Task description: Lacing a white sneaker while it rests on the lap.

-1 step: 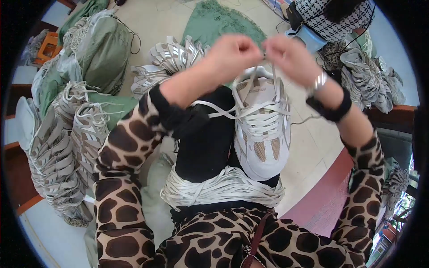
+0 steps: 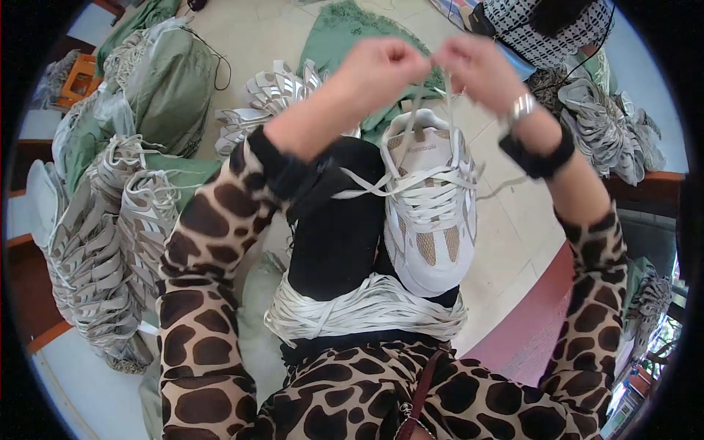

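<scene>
Sneaker on the lap, its lace pinched in both hands

Well off to the left of the left hand (image 2: 385, 62) stands a bulging green sack (image 2: 172, 92); its wall hides whatever fills it. Ahead of both hands a green cloth (image 2: 341, 33) spreads over the floor. Below and left of the left hand, a long stack of shoe uppers (image 2: 88, 271) leans in overlapping rows, and a smaller pile of uppers (image 2: 601, 121) sits to the right of the right hand (image 2: 480, 70). Far left of the left hand is an orange crate (image 2: 78, 79), too small in view to tell its contents. Nearer on that side, a fanned bunch of uppers (image 2: 282, 88) lies on the floor. A pale-blue container (image 2: 519, 64) shows just beyond the right hand, partly covered; its inside cannot be seen.

Under both hands, toe toward the wearer, the white-and-beige sneaker (image 2: 431, 233) rests on the black-clad legs. Closer to the body than the sneaker, a thick bundle of white laces (image 2: 367, 308) crosses the lap. Each hand has its fingers closed on a strand of the shoelace (image 2: 449, 110), fingertips near each other, the right ones blurred. A silver band (image 2: 521, 108) circles the right wrist.
</scene>
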Demonstrator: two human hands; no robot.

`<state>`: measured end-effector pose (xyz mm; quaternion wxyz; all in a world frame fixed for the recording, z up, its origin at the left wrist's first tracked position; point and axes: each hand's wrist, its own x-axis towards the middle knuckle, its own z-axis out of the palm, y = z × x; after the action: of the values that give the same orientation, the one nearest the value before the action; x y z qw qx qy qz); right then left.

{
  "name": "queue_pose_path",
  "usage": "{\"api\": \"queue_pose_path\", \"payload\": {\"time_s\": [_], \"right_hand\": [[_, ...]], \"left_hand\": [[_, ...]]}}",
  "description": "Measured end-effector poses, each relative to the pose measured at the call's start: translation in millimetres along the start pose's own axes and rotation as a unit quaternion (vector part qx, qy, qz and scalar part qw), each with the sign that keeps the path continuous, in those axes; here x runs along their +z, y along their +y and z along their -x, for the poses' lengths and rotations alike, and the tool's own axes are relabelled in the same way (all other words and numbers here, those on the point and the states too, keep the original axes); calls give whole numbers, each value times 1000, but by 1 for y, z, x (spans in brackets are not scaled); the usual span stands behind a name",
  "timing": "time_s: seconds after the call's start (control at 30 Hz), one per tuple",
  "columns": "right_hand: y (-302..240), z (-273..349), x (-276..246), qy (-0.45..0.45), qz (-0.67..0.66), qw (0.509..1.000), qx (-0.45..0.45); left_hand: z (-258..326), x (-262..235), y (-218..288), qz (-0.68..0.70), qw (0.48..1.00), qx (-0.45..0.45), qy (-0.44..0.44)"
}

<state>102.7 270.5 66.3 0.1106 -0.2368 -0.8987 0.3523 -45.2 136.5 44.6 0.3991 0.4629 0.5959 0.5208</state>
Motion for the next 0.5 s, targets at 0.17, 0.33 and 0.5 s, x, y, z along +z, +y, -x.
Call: {"api": "queue_pose_path", "payload": {"time_s": [0.17, 0.33, 0.5], "right_hand": [[25, -69, -28, 161, -262, 940, 148], [11, -40, -13, -93, -476, 870, 86], [22, -80, -18, 57, -521, 852, -5]], "left_hand": [[-77, -21, 10, 31, 999, -14, 18], [-82, -26, 12, 36, 998, 25, -50], [-109, -14, 18, 176, 984, 11, -4]]}}
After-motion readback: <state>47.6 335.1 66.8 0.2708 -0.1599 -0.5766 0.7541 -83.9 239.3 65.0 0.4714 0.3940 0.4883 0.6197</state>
